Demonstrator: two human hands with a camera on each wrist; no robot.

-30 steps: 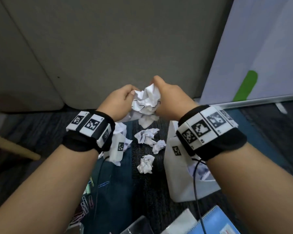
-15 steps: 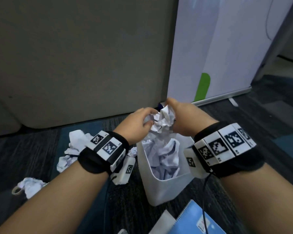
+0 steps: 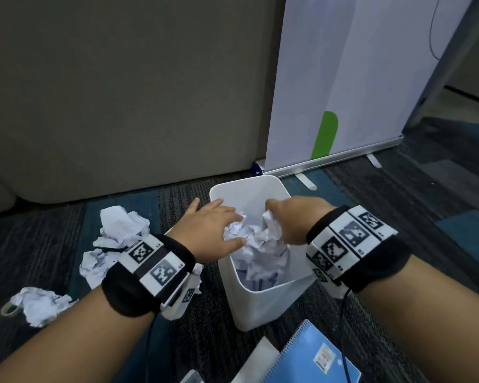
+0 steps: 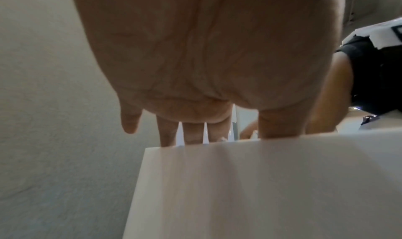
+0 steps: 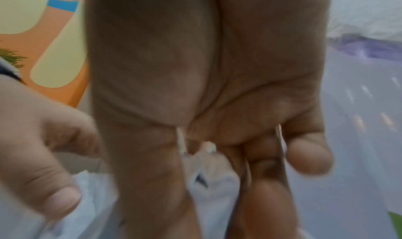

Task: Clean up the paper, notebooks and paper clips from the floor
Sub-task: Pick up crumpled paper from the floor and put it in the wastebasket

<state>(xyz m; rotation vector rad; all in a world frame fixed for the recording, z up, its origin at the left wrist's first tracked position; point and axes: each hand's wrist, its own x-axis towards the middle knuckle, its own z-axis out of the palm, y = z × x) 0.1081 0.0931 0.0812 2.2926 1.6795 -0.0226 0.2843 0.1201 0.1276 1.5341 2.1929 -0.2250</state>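
The left hand hovers over the left rim of a white bin with its fingers spread and nearly straight, holding nothing; its fingertips rest on the crumpled paper heaped in the bin. In the left wrist view the same fingers reach straight down past the bin's white wall. The right hand is over the right side of the bin with the fingers bent downward into the same heap. Whether they pinch a sheet or only press on it cannot be told, since the right wrist view is blurred and shows only the palm with white paper below it.

More crumpled sheets lie on the floor to the left of the bin: a cluster just beyond the left wrist, and a single ball further left beside a roll of tape. A blue spiral notebook lies on the floor in front of the bin, with a white sheet just left of it.

The floor is dark carpet with blue patches. Behind the bin stands a grey partition, and to its right a white roll-up banner bearing a green mark.
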